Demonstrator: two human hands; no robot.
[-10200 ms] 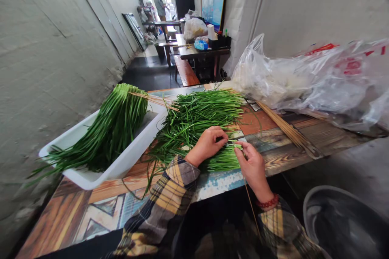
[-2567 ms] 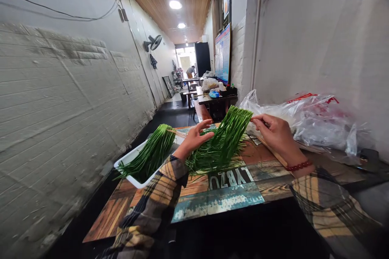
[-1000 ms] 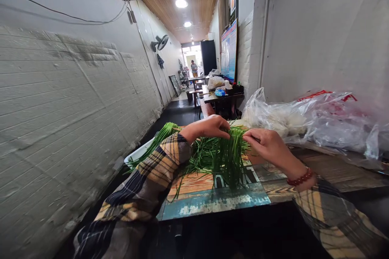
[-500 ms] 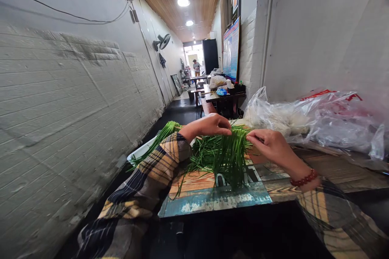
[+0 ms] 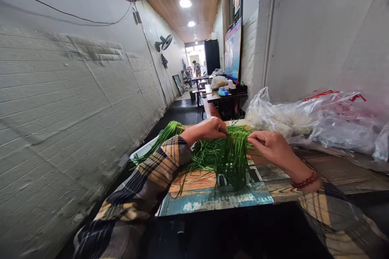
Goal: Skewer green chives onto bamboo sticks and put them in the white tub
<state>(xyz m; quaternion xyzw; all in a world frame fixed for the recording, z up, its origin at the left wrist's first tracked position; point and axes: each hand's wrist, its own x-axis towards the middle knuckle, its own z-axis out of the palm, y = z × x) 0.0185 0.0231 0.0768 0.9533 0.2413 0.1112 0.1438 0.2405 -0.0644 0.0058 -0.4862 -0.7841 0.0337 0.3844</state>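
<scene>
A row of green chives [image 5: 237,158] hangs between my two hands, their cut ends lined up at the top and long leaves drooping over the table. They look threaded on a thin skewer, mostly hidden by the stems and fingers. My left hand [image 5: 211,128] is closed at the left end of the row, fingertips bent down. At the right end my right hand [image 5: 272,145] pinches with thumb and forefinger. Behind and below lies a loose heap of chives [image 5: 206,153]. Left of my left wrist, more chives [image 5: 168,133] rest on a white tray [image 5: 142,150].
The patterned table top [image 5: 219,202] shows wood and blue-painted strips. Clear plastic bags [image 5: 316,115] with pale contents lie at the right, by the wall. A brick wall [image 5: 60,109] runs along the left. Further back are a dark table [image 5: 215,96] and a distant person [image 5: 197,68].
My left hand has shifted slightly left along the row, its fingers now more curled. The right hand keeps its pinch. The hanging chives look more spread out.
</scene>
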